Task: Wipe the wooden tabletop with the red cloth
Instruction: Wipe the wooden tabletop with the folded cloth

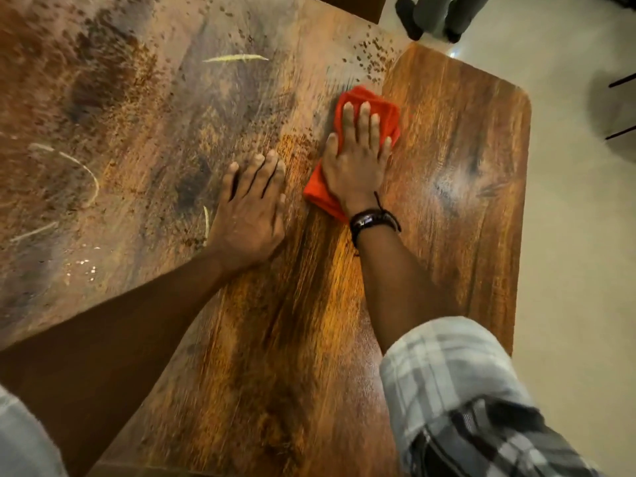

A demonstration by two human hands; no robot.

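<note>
Plainly, the whole question is where our cloth sits against the dirt that remains; our right hand (358, 156) lies flat on the red cloth (370, 108), fingers stretched out and a little spread, pressing rather than pinching, with no fold of the fabric taken up between them; the cloth is bunched under the palm, on the right half of the wooden tabletop (464, 187), one corner showing past the fingertips and another trailing back beside the wrist, so its long axis runs roughly along our forearm, away from us; our left hand (251, 208) rests just beside it, palm down on bare wood, fingers extended and holding nothing, and we judge it to be bracing us; a dark wristband (373, 220) sits on the right wrist and a checked sleeve (457, 390) is rolled up the forearm; to the right of the cloth and toward us the wood looks glossy and free of specks; to its left, and beyond it toward the far edge, the surface is dull and smeared, scattered with dark specks (373, 55) and pale curved streaks (237, 57); so the unwiped ground lies left of and ahead of the pressing fingers, and the right hand is the nearer to the speckled patch at the far edge; we judge the job well short of done, and the next stroke calls for carrying the cloth leftward, which would oblige the left hand to give way; motion blur keeps us from reading the finer marks.
</note>
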